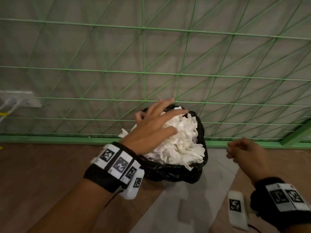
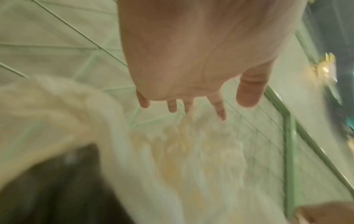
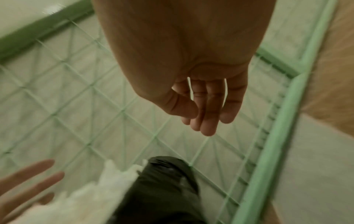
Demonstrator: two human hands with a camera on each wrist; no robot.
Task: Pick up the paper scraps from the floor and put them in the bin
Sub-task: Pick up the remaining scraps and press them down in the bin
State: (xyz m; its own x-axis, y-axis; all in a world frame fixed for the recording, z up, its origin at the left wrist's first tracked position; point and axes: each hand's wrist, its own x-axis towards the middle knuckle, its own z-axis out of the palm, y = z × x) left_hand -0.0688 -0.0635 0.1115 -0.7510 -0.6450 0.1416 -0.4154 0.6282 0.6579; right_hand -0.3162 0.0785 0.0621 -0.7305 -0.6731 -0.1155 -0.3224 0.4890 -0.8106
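Note:
A small bin lined with a black bag (image 1: 176,174) stands against the green wire fence, heaped with white paper scraps (image 1: 181,140). My left hand (image 1: 156,125) lies over the heap with its fingers spread and straight, touching the paper. The left wrist view shows that hand (image 2: 191,106) blurred above the white scraps (image 2: 191,151). My right hand (image 1: 242,152) hovers to the right of the bin, fingers loosely curled, holding nothing. In the right wrist view the right hand (image 3: 203,115) hangs empty above the bag (image 3: 162,189) and the scraps (image 3: 86,201).
A green wire fence (image 1: 143,73) with a green base rail (image 1: 67,138) runs behind the bin. A white power strip (image 1: 21,98) with cables sits at the far left. The floor is brown wood (image 1: 42,174) with a grey strip (image 1: 181,207).

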